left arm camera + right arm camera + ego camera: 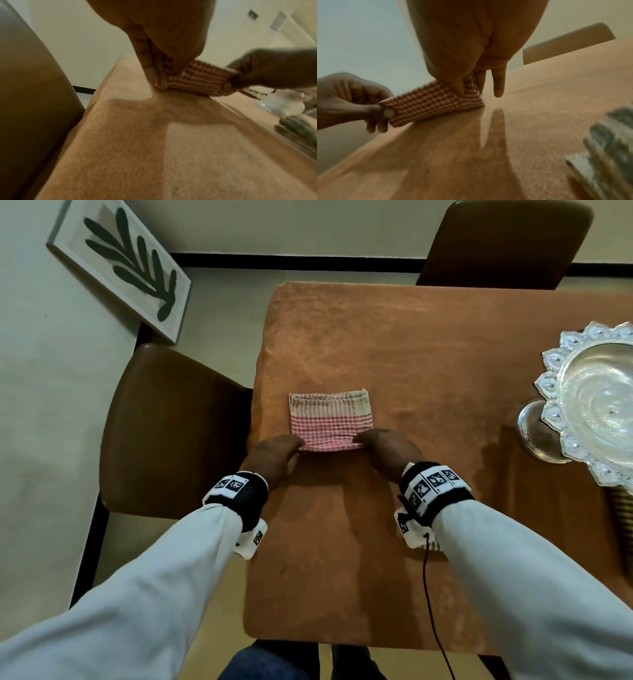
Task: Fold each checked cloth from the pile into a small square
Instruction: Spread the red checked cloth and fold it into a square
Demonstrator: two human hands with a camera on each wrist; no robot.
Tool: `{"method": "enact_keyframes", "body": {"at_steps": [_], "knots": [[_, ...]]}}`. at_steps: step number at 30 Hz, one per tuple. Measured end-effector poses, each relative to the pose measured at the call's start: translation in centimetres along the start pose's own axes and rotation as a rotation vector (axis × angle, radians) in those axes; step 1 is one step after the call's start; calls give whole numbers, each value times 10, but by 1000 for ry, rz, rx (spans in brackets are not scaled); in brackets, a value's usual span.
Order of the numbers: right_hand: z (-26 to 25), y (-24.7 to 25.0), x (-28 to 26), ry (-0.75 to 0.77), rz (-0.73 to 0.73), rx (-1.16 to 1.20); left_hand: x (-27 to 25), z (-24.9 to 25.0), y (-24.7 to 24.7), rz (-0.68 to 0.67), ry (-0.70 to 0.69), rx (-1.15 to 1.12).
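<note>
A red-and-white checked cloth (329, 419), folded to a small rectangle with a beige striped band at its far edge, lies on the orange-brown table cover (376, 344). My left hand (277, 455) pinches its near left corner between thumb and fingers. My right hand (387, 448) pinches the near right corner. In the left wrist view the cloth (197, 81) has its near edge lifted off the table between both hands. In the right wrist view the cloth (429, 104) shows the same raised fold, with my little finger straight beside it.
An ornate silver pedestal bowl (596, 402) stands at the table's right edge. A pile of darker striped cloth (611, 148) lies near my right wrist. Brown chairs stand to the left (164, 433) and at the far side (503, 244). A framed leaf picture (120, 265) leans on the wall.
</note>
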State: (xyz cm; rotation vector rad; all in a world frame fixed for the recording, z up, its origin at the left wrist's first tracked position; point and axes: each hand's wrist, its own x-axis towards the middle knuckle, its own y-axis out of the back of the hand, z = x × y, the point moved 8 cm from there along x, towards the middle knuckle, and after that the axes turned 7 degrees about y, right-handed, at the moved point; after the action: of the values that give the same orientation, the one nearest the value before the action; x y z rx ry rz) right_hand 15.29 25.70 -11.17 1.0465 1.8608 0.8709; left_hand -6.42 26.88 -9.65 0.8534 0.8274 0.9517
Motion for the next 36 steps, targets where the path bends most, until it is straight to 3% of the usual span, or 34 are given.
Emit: {"method": "enact_keyframes", "body": {"at_steps": [4, 10, 16, 24, 26, 28, 30, 31, 32, 36], "knots": [[11, 9, -5, -27, 70, 221, -3, -2, 15, 86, 44, -101], [31, 32, 28, -194, 330, 432, 45, -23, 10, 124, 396, -441], [45, 21, 48, -388, 385, 417, 63, -31, -13, 93, 626, -277], [36, 24, 47, -431, 394, 255, 52, -27, -2, 225, 759, -250], [26, 32, 45, -423, 383, 83, 53, -19, 5, 291, 634, -119], [0, 32, 50, -315, 313, -32, 59, 3, -6, 255, 333, 70], [-31, 7, 58, -134, 132, -80, 59, 27, -31, 169, -2, 208], [-36, -12, 62, -67, 41, -126, 59, 31, -45, 127, -101, 269], [-35, -26, 64, -31, -19, -165, 60, 30, -54, 91, -133, 314], [-7, -40, 60, 40, -112, -315, 65, -1, -59, 5, -41, 347]]}}
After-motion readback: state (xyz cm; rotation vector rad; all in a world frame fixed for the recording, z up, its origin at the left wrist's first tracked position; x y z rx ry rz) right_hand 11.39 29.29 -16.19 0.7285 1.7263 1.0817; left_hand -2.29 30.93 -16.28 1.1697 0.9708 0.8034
